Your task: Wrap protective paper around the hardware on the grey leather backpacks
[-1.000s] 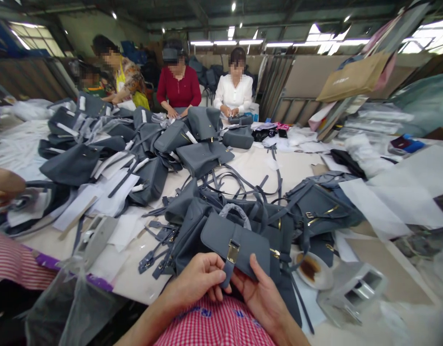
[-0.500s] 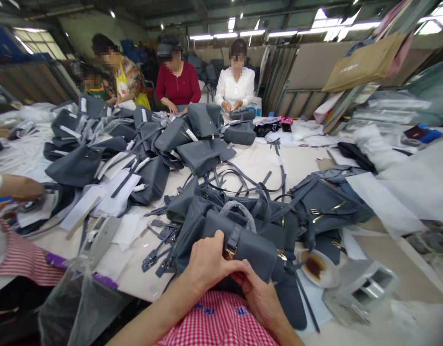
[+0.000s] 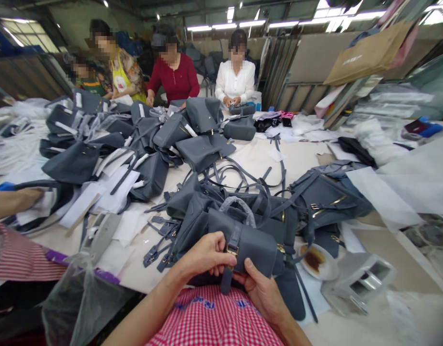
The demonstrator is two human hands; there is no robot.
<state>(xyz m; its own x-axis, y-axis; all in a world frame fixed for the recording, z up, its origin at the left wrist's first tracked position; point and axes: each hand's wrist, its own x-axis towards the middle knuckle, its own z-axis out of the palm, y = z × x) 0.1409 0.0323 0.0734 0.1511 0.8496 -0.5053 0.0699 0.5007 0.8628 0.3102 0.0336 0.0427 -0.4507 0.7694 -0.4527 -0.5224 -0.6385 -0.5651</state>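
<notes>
Grey-blue, the bag (image 3: 257, 246) rests at the near side of the counter (image 3: 300, 156). The left hand (image 3: 207, 254) pinches its strap (image 3: 226, 282) just below the gold buckle (image 3: 232, 250), grip closed; the right hand's (image 3: 260, 287) grip clasps the lower front edge. Threading looks done; whether the strap is fastened, I cannot tell.

My bare forearms (image 3: 149, 300) converge; my left hand (image 3: 208, 253) pinches, thumb (image 3: 225, 259) and bent fingers (image 3: 217, 239) together, while my right hand (image 3: 261, 290) faces palm inward, its thumb extended.
</notes>
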